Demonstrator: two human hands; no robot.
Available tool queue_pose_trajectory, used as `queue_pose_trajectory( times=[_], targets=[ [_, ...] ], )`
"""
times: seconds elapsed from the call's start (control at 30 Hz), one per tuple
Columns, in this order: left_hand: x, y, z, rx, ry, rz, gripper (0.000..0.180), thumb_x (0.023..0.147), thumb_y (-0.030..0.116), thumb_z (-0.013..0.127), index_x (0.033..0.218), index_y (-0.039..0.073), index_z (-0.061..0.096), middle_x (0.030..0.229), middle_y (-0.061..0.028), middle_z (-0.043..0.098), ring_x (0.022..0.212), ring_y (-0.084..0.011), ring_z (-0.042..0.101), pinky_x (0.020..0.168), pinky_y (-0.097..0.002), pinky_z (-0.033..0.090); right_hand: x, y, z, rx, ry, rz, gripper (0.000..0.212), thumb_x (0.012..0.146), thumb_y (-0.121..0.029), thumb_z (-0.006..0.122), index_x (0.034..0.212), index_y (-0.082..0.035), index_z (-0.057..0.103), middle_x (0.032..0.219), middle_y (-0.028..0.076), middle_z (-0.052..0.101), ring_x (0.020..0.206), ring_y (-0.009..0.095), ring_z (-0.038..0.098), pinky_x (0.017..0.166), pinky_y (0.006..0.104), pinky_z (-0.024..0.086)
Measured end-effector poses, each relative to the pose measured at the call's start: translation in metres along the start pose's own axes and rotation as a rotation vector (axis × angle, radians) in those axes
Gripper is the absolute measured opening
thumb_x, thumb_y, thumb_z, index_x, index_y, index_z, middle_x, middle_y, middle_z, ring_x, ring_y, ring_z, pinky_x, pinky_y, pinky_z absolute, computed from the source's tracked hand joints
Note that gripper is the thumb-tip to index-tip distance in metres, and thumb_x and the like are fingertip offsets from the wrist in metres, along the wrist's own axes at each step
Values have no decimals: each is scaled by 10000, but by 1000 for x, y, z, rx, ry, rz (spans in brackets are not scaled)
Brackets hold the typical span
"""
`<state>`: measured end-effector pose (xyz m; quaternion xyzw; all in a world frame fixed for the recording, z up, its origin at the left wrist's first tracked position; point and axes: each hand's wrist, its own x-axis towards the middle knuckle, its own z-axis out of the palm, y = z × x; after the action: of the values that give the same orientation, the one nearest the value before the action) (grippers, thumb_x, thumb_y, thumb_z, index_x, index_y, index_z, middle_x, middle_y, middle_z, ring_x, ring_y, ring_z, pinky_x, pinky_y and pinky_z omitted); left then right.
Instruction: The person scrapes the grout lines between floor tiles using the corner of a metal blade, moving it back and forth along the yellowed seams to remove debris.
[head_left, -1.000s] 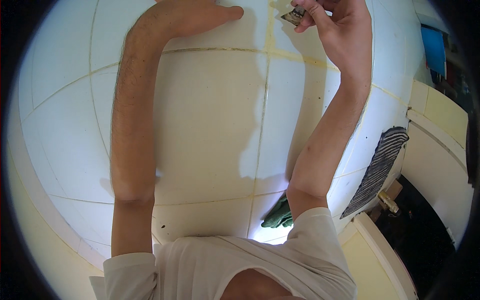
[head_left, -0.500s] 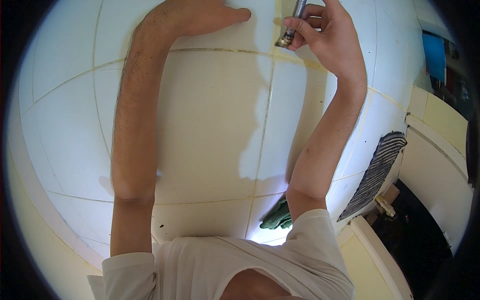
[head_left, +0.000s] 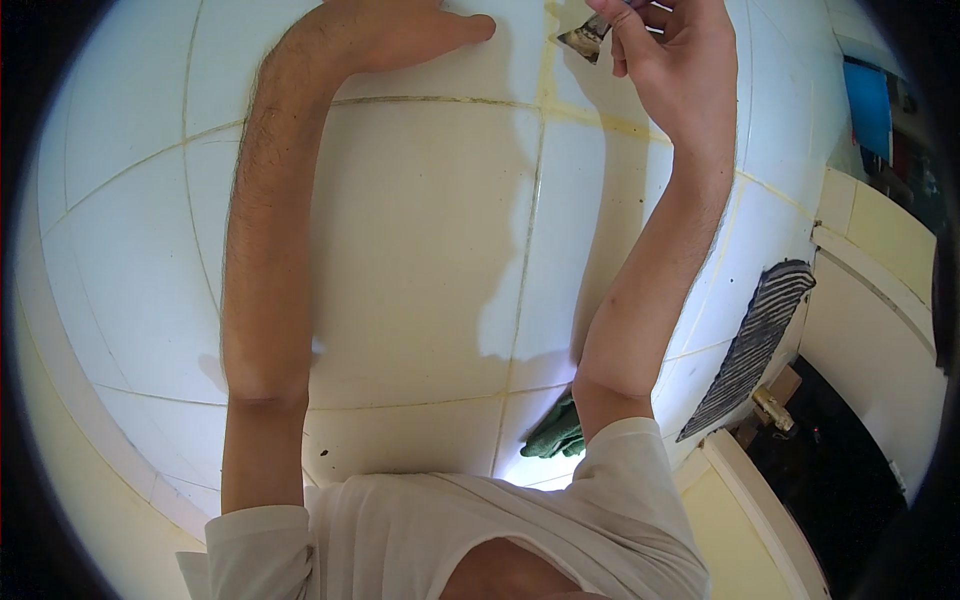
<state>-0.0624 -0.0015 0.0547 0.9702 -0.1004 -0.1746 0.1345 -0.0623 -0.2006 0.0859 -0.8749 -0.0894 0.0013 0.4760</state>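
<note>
My right hand (head_left: 688,62) is at the top, thumb and fingers closed round a small metal scraper (head_left: 582,42). Its dark-smeared, wedge-shaped blade points down and left, close to a yellowed grout line (head_left: 550,65). Most of the handle is hidden by the fingers and the picture's upper edge. To the left, my left hand (head_left: 410,36) rests against the white tiles (head_left: 420,250) with its thumb stretched out. The rest of its fingers are cut off by the upper edge, and no object shows in it.
A dark green cloth (head_left: 555,430) lies by my right elbow. Farther right is a black-and-grey striped mat (head_left: 750,350) near the raised tiled edge. Beyond it are a brass fitting (head_left: 772,410), a black panel (head_left: 830,460) and a blue object (head_left: 867,110).
My right hand has shifted slightly right and turned the scraper, so its blade shows broadside instead of the slim shaft. The left hand has barely moved.
</note>
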Motion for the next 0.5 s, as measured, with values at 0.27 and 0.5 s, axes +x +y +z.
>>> queue_pose_trajectory(
  times=[0.27, 0.5],
  targets=[
    [1, 0, -2, -22, -26, -6, 962, 918, 551, 605, 1677, 235, 105, 1733, -198, -39, 1586, -427, -90, 1184, -759, -50, -1, 8, -1, -37, -84, -14, 462, 929, 114, 657, 1331, -43, 493, 724, 44, 561, 663, 96, 553, 584, 281, 474],
    [0, -1, 2, 10, 19, 3, 965, 914, 553, 606, 1677, 233, 109, 1732, -204, -32, 1586, -433, -82, 1183, -762, -44, 1, 4, 1, -133, -202, 218, 458, 929, 114, 659, 1327, -51, 503, 719, 39, 557, 659, 84, 535, 593, 266, 465]
  ],
)
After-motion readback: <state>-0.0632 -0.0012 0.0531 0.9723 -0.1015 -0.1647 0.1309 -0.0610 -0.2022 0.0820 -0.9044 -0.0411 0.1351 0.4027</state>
